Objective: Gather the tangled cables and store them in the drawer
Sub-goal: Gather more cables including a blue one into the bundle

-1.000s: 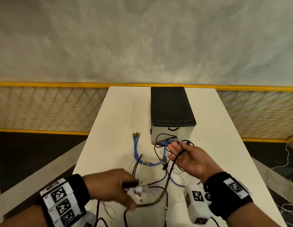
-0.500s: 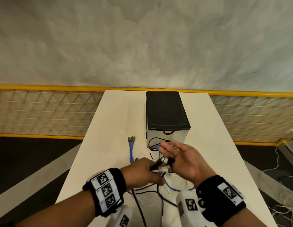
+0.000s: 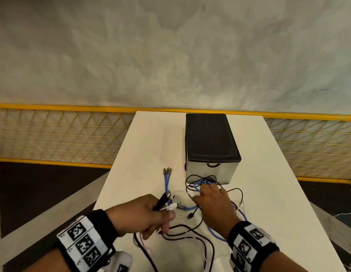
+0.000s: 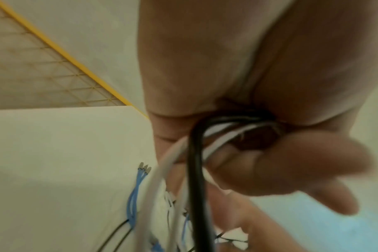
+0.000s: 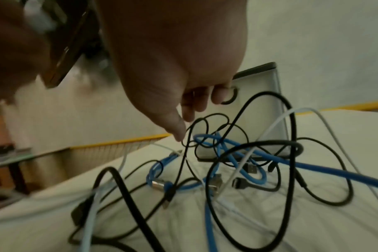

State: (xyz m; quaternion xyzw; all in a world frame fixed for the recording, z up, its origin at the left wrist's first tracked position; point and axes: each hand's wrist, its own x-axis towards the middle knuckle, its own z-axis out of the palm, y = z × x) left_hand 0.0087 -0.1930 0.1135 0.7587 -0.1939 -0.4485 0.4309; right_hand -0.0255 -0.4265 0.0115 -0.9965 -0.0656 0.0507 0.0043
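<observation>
Tangled cables (image 3: 205, 193) before shut drawer (image 3: 212, 171)

My left hand (image 4: 259, 95) is blurred close up, hiding where its cables (image 4: 194, 170) end. My right hand (image 3: 213, 205) covers part of the tangle; whether its fingertips (image 5: 180, 134) touch a cable, I can't tell.

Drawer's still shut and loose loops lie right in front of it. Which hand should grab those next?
Right. The right hand reaches over the loops before the drawer, fingers free. The left hand already grips a cable bundle.
</observation>
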